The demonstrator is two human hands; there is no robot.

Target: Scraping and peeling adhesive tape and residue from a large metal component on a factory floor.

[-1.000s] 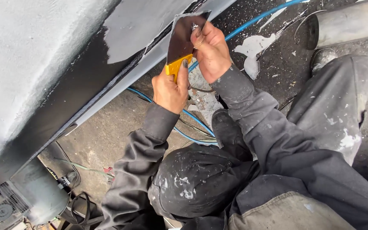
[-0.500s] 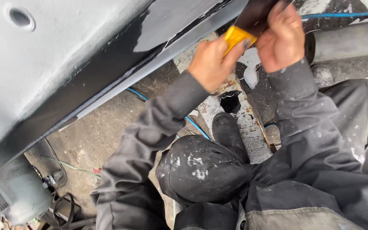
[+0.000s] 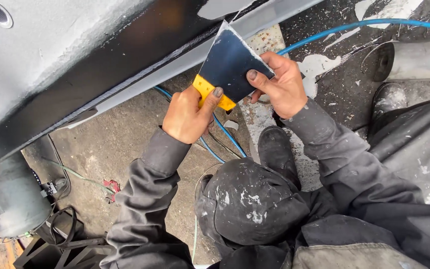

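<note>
- Scraper (image 3: 232, 65), wide dark blade on a yellow handle (image 3: 206, 91), is held by both hands just under the edge of a large grey-and-black painted body (image 3: 75, 65) overhead.
- Left hand (image 3: 187, 117): fingers are closed around the yellow handle, thumb (image 3: 214, 98) laid up along it with the nail at the blade root. A firm wrap, not a pinch.
- Right hand (image 3: 284, 84): fingers are curled behind the blade's right edge, thumb (image 3: 257, 79) pressed flat on the dark face. The blade is thus pinched between thumb and fingers.
- Long axis of the scraper runs from the handle, low and left in the left fingers, up and right to the blade's far corner, which is set against or just short of the light grey strip (image 3: 175, 65) along the body's lower edge; actual contact cannot be told.
- Relative to the fingers, the blade edge lies above and beyond both hands; the painted strip lies just past that edge. The right hand is the nearer one to the working edge, the left sits further back at the handle.
- Blue hose (image 3: 354, 24) is seen beyond the right fingers, passing behind the blade and reappearing below the left hand.
- Paint-spattered dark trouser knee (image 3: 255, 204) and a boot (image 3: 274, 147) are seen below the hands, well apart from the blade.
- Grey pipe (image 3: 419, 60) lies off to the right of the right fingers, not touched.
- Ground (image 3: 125, 144) under the hands is dirty and splashed with white paint.
</note>
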